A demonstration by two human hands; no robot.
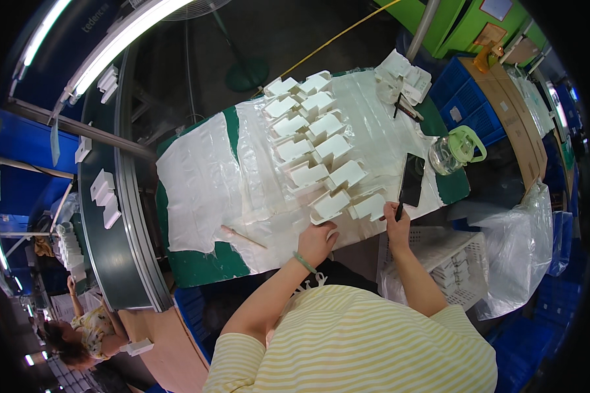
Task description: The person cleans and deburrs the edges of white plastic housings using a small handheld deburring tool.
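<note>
White angular box-like parts (333, 149) stand in two rows on the plastic-covered table in front of me. My left hand (316, 242) is at the near edge with curled fingers, right beside the nearest part (330, 205). What its fingers hold, if anything, is hidden. My right hand (397, 227) is closed around a slim black pen-like tool (399, 211), its tip pointing down. Another white part (370, 206) lies just left of that hand. Beyond the hand a black phone (412, 178) rests on the sheet.
A thin stick (244, 236) lies at the table's left. A lidded clear jug (450, 154) stands right, with white pieces (404, 75) at the far corner. A white basket (467, 268) sits below on the right. Left runs a conveyor (119, 216); another person (92, 331) is beyond.
</note>
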